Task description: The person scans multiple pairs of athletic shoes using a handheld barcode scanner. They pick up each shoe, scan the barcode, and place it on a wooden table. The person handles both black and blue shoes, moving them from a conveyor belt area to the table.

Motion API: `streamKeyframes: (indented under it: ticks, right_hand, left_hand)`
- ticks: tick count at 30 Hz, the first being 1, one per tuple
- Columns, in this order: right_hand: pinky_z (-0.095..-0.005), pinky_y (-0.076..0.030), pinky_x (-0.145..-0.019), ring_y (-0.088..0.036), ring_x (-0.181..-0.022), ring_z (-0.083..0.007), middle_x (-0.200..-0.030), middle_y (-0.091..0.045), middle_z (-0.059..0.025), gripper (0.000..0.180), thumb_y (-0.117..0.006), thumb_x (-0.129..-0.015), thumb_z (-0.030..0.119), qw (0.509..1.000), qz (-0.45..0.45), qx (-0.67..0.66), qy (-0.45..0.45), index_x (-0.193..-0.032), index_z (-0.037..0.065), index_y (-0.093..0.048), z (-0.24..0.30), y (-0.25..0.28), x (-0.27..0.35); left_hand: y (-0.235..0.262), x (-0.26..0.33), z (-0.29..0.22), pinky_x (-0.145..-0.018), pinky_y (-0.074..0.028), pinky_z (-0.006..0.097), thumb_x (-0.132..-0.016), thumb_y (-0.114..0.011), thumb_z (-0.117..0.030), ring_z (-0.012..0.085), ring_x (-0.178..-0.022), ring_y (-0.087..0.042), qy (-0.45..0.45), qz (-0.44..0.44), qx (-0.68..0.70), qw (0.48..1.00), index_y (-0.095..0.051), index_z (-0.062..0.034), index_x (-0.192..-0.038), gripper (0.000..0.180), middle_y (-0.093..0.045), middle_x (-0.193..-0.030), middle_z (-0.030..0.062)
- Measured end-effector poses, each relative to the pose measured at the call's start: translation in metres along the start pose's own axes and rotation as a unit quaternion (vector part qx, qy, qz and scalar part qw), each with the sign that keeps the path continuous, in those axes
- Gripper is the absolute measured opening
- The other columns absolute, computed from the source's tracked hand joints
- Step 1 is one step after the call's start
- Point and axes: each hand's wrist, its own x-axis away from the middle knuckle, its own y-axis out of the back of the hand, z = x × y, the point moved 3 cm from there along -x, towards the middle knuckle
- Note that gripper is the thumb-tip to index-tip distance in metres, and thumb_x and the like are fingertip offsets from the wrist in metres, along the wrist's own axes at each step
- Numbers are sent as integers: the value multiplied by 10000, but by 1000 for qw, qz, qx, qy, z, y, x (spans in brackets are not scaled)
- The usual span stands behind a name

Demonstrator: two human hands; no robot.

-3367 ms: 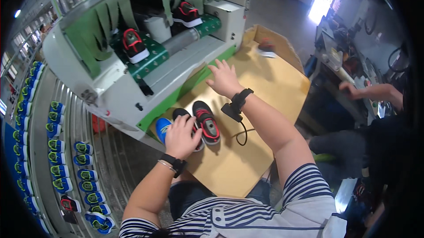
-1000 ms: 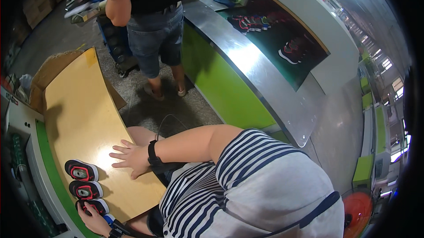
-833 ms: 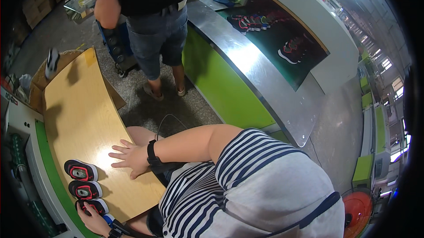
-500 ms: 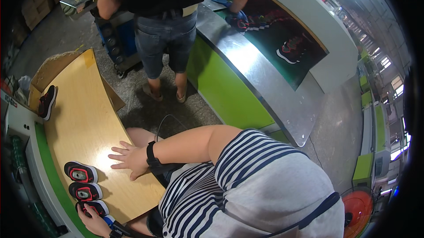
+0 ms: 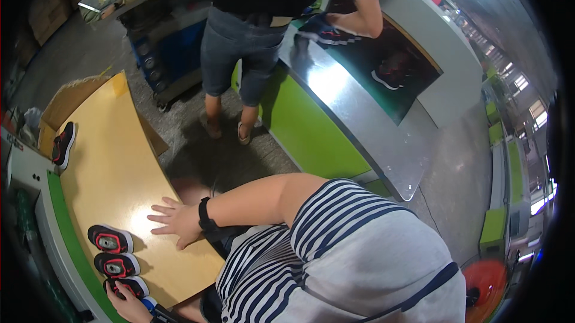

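Three black shoes with red trim and white soles stand in a row on the wooden table at the lower left. My left hand (image 5: pixel 126 302) is curled over the nearest shoe (image 5: pixel 136 287), gripping it by its opening; some fingers are hidden. Beyond it are the middle shoe (image 5: pixel 116 265) and the far shoe (image 5: pixel 110 239), with grey showing inside their red-rimmed openings. Fingers spread, my right hand (image 5: pixel 179 222) rests flat on the table, holding nothing. Another black shoe (image 5: pixel 63 145) stands alone at the table's far left corner.
The wooden table (image 5: pixel 117 161) has a green-edged machine (image 5: pixel 63 215) along its left. A co-worker (image 5: pixel 245 47) stands at a green-sided metal bench (image 5: pixel 335 92) carrying several dark shoes. A cardboard box (image 5: pixel 81 92) is behind the table; an orange fan (image 5: pixel 486 290) stands at the lower right.
The co-worker has shifted to the right along the bench, with an arm now over the shoes there. My hands stay nearly in place, the left on the nearest shoe.
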Motion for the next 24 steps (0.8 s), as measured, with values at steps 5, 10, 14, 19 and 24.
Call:
streamKeyframes:
  ticks: [5, 10, 14, 19, 24]
  right_hand:
    - [-646, 28, -1235, -1, -1586, -415, -1714, -126, -203, 919, -626, -853, 648, 1000, 3, -22, 17, -1611, 204, -357, 2, 0, -5]
    - [-648, 43, -1234, 43, -1585, -408, -1717, -82, -208, 885, -606, -912, 602, 999, 36, 5, 3, -1621, 159, -316, 7, 7, 1]
    - [-659, 55, -1225, 38, -1582, -426, -1716, -92, -210, 888, -565, -901, 647, 1000, 0, -4, 15, -1617, 174, -335, -2, -5, -1]
    - [-658, 76, -1222, 70, -1580, -427, -1718, -51, -219, 890, -543, -919, 642, 999, 38, 7, 14, -1630, 166, -296, 3, 0, -5]
    - [-656, 82, -1221, 82, -1579, -429, -1717, -42, -223, 901, -540, -919, 643, 999, 43, 5, 8, -1635, 163, -279, 1, 1, -2]
  left_hand:
    - [9, 4, -2, -960, -534, 409, -980, -629, -429, 342, -1121, -679, -5, -3, 1, 1000, -713, -94, -1276, 456, -702, -1271, 151]
    - [7, 5, -1, -959, -532, 414, -983, -616, -448, 343, -1126, -675, -7, 3, -4, 1000, -716, -106, -1275, 461, -699, -1279, 147]
    - [8, 5, -7, -953, -535, 412, -983, -616, -450, 344, -1119, -679, -12, 0, 8, 1000, -718, -112, -1276, 459, -701, -1275, 147]
    - [8, 6, 2, -942, -541, 410, -978, -629, -441, 340, -1096, -690, -9, -11, 12, 1000, -724, -115, -1268, 447, -716, -1248, 141]
    - [7, 4, -1, -931, -545, 406, -974, -639, -437, 335, -1083, -695, -25, -17, -8, 1000, -726, -113, -1264, 444, -723, -1236, 133]
